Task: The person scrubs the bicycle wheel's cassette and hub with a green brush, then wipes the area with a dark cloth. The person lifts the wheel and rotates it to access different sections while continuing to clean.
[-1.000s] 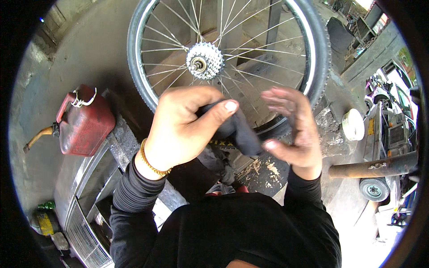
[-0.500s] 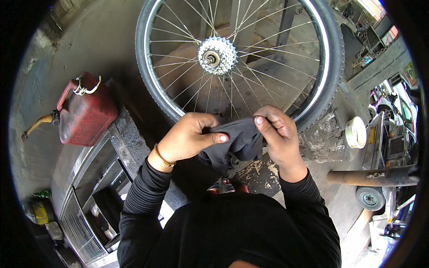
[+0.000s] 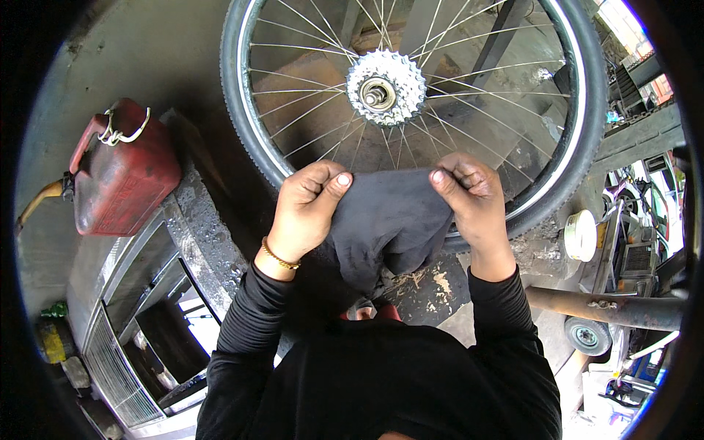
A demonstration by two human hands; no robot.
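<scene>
Wider apart than half a second ago, the left grip [image 3: 304, 209] and the right grip [image 3: 473, 202] have drawn the dark grey, soft fabric cloth [image 3: 392, 213] out between them. The big spoked bicycle wheel with its black knobbly tyre [image 3: 386, 110] now sits further right in the frame, and the red plastic jerry can [image 3: 128, 180] further left; I put that down to the head moving.

From my distance I have only the head view. Each grip pinches one end of the cloth's far edge, thumb on top and fingers curled, probably to keep that edge taut and straight while the rest hangs in loose folds toward the body. The cloth is centred before the chest, just on the near side of the wheel and overlapping its lower rim; I cannot tell whether they touch.

The wheel's silvery sprocket cluster [image 3: 411, 77] faces me, leaving the toothed side exposed; what holds the wheel up is hidden. White cord [image 3: 116, 137] loops around the can's top by its handle, perhaps as a tie.
</scene>
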